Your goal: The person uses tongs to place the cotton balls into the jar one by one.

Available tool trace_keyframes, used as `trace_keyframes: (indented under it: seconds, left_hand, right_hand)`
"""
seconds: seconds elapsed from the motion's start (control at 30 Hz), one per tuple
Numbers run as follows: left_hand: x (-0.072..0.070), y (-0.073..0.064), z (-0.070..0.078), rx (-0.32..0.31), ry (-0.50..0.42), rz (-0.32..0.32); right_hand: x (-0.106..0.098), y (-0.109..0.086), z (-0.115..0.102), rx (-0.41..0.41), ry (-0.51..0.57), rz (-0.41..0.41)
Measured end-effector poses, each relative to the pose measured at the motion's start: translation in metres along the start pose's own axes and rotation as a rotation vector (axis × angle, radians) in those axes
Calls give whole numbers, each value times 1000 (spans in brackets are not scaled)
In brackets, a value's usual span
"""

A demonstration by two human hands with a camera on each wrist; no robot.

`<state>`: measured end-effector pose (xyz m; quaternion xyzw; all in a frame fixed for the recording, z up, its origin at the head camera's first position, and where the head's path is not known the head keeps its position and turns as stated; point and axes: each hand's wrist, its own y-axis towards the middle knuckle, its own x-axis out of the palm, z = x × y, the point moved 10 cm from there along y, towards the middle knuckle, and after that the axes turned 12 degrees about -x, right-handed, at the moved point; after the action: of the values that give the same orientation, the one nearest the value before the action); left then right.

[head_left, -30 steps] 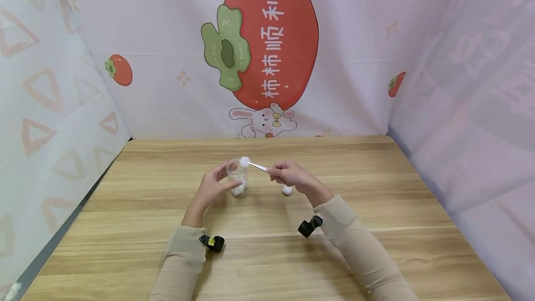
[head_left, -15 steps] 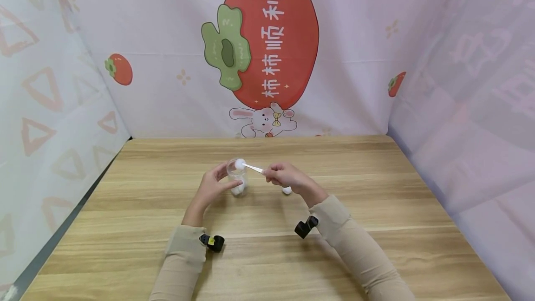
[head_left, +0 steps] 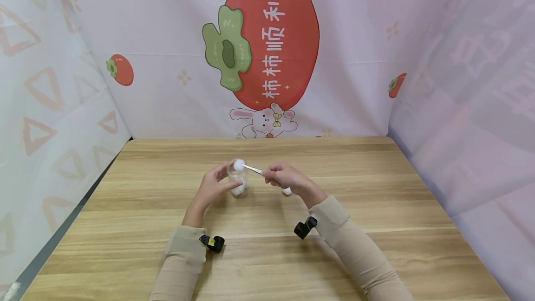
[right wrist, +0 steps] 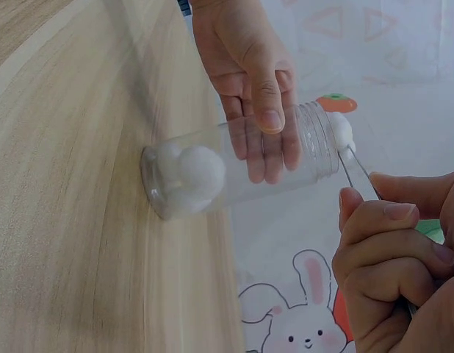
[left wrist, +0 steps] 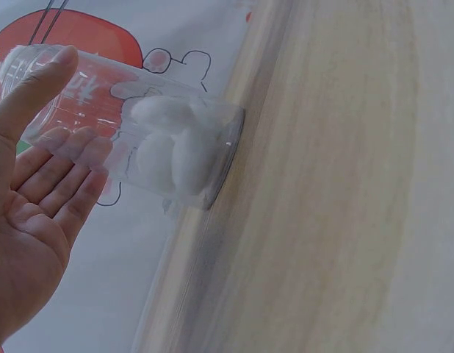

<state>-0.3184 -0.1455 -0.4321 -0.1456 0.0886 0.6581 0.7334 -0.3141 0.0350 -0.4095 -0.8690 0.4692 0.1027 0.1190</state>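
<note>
A clear plastic jar (right wrist: 245, 165) stands upright on the table, with several white cotton balls (left wrist: 175, 151) at its bottom. My left hand (head_left: 212, 187) holds it near the top, the thumb on one side and the fingers on the other. In my right hand (head_left: 286, 179) I pinch metal tweezers (right wrist: 357, 175). Their tips grip a cotton ball (right wrist: 341, 132) right at the jar's open mouth. Another cotton ball (head_left: 287, 191) lies on the table below my right hand, partly hidden by it.
The wooden table (head_left: 267, 254) reaches back to a printed cloth (head_left: 167, 101) with a persimmon and a rabbit. Cloth walls flank it left and right. A small black camera (head_left: 306, 227) sits at each wrist.
My right hand has moved slightly left, bringing the cotton ball in the tweezers from the jar's right rim to over its mouth. The left hand and jar have stayed in place.
</note>
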Motion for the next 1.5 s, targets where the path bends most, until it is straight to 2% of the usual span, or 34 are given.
trace_keyframes:
  seconds: [0.3,0.73,1.27,1.5]
  left_hand:
    - [0,-1,0,-2,6,3]
    - [3,-5,5,21,4,-24]
    - [1,-2,0,25,6,-23]
    - [1,-1,1,18,11,-15]
  right_hand:
    - [1,0,1,2,-1,-16]
    - [2,-4,1,0,22,-13]
    - [-9,-14,1,-41,17,-8]
    - [-17,-19,10,-20,18,1]
